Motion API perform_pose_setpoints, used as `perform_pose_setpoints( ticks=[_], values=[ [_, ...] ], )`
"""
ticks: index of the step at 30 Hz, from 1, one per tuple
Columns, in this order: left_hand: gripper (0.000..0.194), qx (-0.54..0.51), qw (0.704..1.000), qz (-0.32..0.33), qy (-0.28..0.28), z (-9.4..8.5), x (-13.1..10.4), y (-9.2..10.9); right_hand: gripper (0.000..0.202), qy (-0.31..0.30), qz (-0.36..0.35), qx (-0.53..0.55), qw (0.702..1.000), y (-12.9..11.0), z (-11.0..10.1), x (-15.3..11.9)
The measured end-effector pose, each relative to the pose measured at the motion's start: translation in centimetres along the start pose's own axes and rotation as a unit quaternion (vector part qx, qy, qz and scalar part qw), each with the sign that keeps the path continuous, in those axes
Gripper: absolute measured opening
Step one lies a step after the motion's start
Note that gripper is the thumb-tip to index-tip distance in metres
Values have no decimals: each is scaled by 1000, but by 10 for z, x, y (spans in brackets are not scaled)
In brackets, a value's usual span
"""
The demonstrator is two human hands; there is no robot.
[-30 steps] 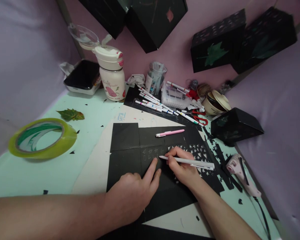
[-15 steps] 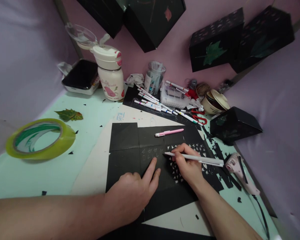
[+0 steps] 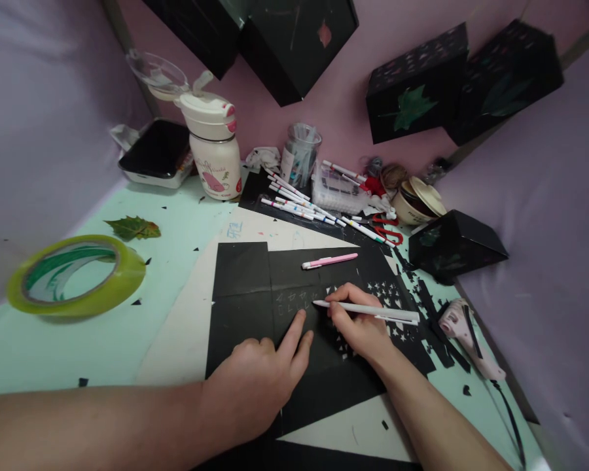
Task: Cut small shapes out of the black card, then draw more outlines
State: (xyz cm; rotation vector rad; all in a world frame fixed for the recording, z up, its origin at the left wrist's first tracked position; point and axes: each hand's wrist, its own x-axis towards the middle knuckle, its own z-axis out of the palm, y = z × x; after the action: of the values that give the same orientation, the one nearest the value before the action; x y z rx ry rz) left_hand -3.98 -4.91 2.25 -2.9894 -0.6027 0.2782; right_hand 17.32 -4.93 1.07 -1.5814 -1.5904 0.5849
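A sheet of black card (image 3: 240, 268) with fold lines lies on the table, bearing faint pale pencil-like marks and a patch of small cut-out stars, hearts and triangles. My left hand (image 3: 255, 383) presses on it, index finger stretched out beside the marks, the outer fingers partly curled, nothing held. Between the thumb and fingers of my right hand (image 3: 360, 327) is a slim white pen (image 3: 373, 310). Its tip is at the marks, just above my left fingertip; whether it touches the card is hard to tell. A pink pen (image 3: 328, 261) lies on the card above both hands.
Left lie a yellow-green tape roll (image 3: 135, 278) and a leaf (image 3: 133, 227). Behind stand a white bottle (image 3: 213, 157), a jar (image 3: 299, 157), loose markers (image 3: 294, 208) and red-handled scissors (image 3: 389, 234). A pink glue gun (image 3: 471, 340), black scraps and a black box (image 3: 459, 242) lie right.
My right hand and the white pen have shifted slightly left, the pen tip now nearer my left fingertip. My left hand stays on the card. The whole view has moved a little.
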Motion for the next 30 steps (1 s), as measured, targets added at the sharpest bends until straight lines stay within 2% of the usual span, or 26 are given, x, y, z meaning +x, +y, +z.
perform_pose_setpoints(
  ticks=[11, 30],
  values=[
    [70, 0, 1000, 0, 21, 1, 1, 0, 10, -7, 11, 5, 1000, 2, 2, -1],
    [68, 10, 1000, 2, 4, 2, 0, 0, 10, 9, -46, -15, 999, 0, 2, 1]
  ],
)
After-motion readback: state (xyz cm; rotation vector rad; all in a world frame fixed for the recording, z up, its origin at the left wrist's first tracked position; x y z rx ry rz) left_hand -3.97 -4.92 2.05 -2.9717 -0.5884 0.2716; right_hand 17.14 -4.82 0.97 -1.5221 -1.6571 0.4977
